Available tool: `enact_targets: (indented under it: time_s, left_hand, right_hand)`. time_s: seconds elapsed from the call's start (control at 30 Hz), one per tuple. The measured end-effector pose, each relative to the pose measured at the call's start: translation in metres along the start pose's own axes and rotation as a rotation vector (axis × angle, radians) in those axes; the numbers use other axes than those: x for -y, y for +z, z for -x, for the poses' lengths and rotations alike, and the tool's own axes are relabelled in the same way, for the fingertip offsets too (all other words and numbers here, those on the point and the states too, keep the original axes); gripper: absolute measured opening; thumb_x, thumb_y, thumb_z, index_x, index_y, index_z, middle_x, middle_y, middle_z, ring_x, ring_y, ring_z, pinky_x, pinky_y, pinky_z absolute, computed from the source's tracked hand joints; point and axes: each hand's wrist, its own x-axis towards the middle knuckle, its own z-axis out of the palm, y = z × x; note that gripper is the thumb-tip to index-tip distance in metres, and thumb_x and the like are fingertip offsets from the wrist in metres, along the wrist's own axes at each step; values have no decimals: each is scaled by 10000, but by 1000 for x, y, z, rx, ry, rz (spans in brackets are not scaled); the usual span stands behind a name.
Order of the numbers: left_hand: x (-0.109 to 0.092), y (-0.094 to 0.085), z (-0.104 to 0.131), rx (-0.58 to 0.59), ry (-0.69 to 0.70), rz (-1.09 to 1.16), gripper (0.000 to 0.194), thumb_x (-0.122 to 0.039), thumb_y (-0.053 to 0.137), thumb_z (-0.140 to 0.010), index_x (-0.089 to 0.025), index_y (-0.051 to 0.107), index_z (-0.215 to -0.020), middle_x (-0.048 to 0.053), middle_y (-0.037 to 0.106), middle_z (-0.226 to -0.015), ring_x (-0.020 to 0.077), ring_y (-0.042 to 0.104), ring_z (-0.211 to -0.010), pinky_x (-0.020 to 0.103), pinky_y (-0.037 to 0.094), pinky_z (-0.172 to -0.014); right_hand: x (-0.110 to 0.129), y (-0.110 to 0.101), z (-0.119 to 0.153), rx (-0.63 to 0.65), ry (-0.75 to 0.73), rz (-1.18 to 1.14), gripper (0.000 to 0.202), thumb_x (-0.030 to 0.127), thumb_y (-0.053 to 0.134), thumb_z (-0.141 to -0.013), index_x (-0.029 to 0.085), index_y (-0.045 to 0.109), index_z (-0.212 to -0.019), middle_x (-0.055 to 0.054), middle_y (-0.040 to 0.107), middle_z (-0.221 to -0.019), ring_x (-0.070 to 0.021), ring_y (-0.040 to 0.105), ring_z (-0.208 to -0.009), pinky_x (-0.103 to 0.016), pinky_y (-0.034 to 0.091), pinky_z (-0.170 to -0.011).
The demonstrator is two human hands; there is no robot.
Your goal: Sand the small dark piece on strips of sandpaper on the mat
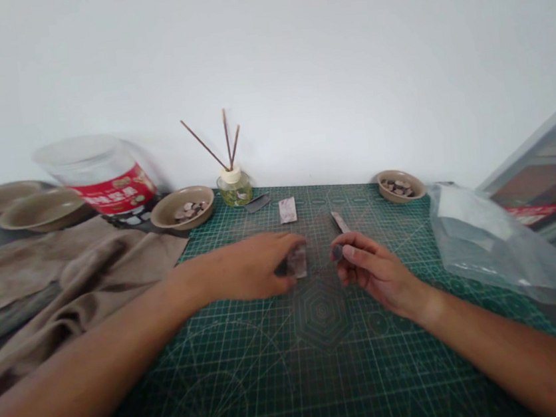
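Green cutting mat [258, 385] is used as the work surface, its printed grid presumably serving as a reference for alignment. A small dark piece [338, 252] is pinched between the thumb and index finger of the right hand [383, 277], above the mat; by this fingertip grip its face is apparently left exposed. The left hand [249, 268] is positioned palm down, thumb and fingers set apart around a translucent block [297, 262]; because of blur, whether the block is clamped cannot be told. A narrow strip [340, 221] is located just beyond the right fingers; contact cannot be confirmed. A pale rectangular piece [287, 210] is laid flat behind the block. Small chips are contained in 2 bowls, 1 at the left [162, 216] and 1 at the right [397, 199], probably so that they are kept grouped and within reach.
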Motion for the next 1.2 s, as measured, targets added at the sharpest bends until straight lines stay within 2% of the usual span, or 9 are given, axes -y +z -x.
enact_targets:
  time_s: [0.07, 0.13, 0.23, 0.3, 0.43, 0.6, 0.73, 0.93, 1.2]
  left_hand:
    - [-16, 15, -5, 0, 57, 15, 482, -317, 657, -844, -208, 544, -1299, 74, 684, -1177, 256, 650, -1059, 359, 477, -929]
    - [-24, 30, -10, -33, 85, 6, 495, -322, 679, -834, -173, 553, -1288, 97, 676, -1171, 284, 626, -1103, 410, 456, -989]
    - [-19, 44, -13, -92, 112, 53, 582, -333, 731, -807, -161, 528, -1324, 116, 653, -1242, 303, 597, -1171, 451, 420, -1055]
    - [-11, 48, -14, -113, 125, 100, 652, -356, 761, -790, -168, 500, -1357, 122, 628, -1307, 308, 573, -1224, 460, 396, -1091]
    - [-1, 49, -14, -119, 131, 155, 665, -373, 783, -770, -173, 508, -1342, 123, 617, -1327, 302, 561, -1249, 454, 391, -1107]
    - [-2, 49, -13, -127, 165, 124, 449, -364, 752, -782, -165, 622, -1163, 125, 607, -1308, 297, 561, -1238, 451, 398, -1107]
    - [1, 48, -12, -136, 197, 116, 488, -340, 749, -769, -149, 611, -1196, 139, 596, -1325, 305, 556, -1248, 444, 414, -1101]
    - [6, 52, -13, -173, 207, 93, 449, -381, 717, -791, -166, 628, -1175, 130, 610, -1307, 310, 572, -1210, 457, 424, -1081]
    - [4, 54, -13, -192, 184, 77, 492, -382, 739, -754, -160, 611, -1173, 121, 641, -1243, 314, 580, -1155, 464, 407, -1066]
  right_hand:
    - [1, -3, 3, -11, -100, 213, 198, 385, 688, -917, 226, 671, -1034, 9, 642, -824, -129, 587, -683, -275, 484, -638]
    - [2, -6, 6, 26, -189, 491, 144, 345, 655, -942, 233, 665, -1031, 7, 635, -837, -148, 588, -740, -293, 476, -682]
    - [-1, -8, 7, 152, -331, 873, 62, 241, 636, -943, 231, 656, -1001, -20, 636, -938, -179, 601, -871, -332, 480, -788]
    - [-5, -8, 6, 217, -424, 1006, 69, 190, 601, -952, 229, 646, -987, -34, 629, -969, -186, 606, -905, -350, 490, -829]
    - [-10, -9, 1, 274, -490, 1102, 121, 195, 543, -988, 232, 633, -1059, -60, 639, -1018, -201, 618, -937, -382, 523, -858]
    - [1, -12, 2, 418, -475, 1138, 217, 144, 537, -967, 227, 640, -1138, -86, 661, -1112, -224, 609, -1056, -416, 526, -939]
    - [5, -15, 3, 467, -485, 1158, 328, 112, 566, -922, 236, 630, -1218, -99, 659, -1192, -242, 604, -1115, -449, 525, -969]
    - [0, -18, 2, 502, -518, 1231, 316, 177, 567, -971, 264, 638, -1267, -102, 673, -1197, -249, 622, -1106, -463, 535, -941]
    - [0, -14, -1, 596, -563, 1319, 215, 164, 526, -989, 221, 651, -1155, -97, 678, -1243, -249, 623, -1072, -457, 500, -908]
